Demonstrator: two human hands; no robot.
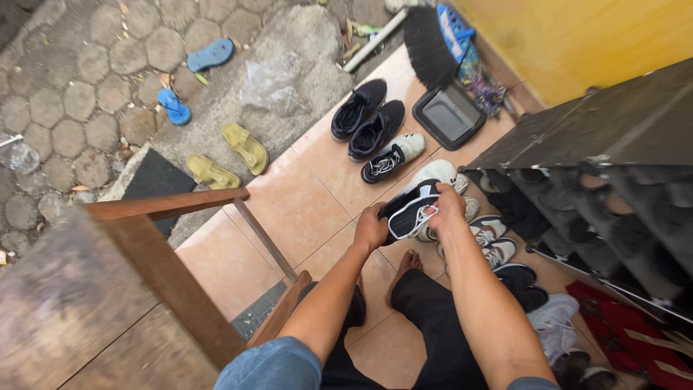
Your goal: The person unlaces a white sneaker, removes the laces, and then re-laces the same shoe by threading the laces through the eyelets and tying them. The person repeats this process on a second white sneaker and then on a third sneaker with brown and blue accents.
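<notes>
Here, black white-striped sneaker in both hands.

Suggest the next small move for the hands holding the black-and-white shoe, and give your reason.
Probably tug the laces: the right hand already pinches the white laces, while the left hand steadies the black-and-white shoe above the tiled floor.

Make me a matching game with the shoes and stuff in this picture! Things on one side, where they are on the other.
Things:
1. black-and-white sneaker
2. yellow sandals
3. blue flip-flops
4. broom

Places:
A. on the hexagon paving stones
B. against the yellow wall
C. held in both hands
D. at the edge of the tiles, by the black mat

Pairs: 1-C, 2-D, 3-A, 4-B
</notes>
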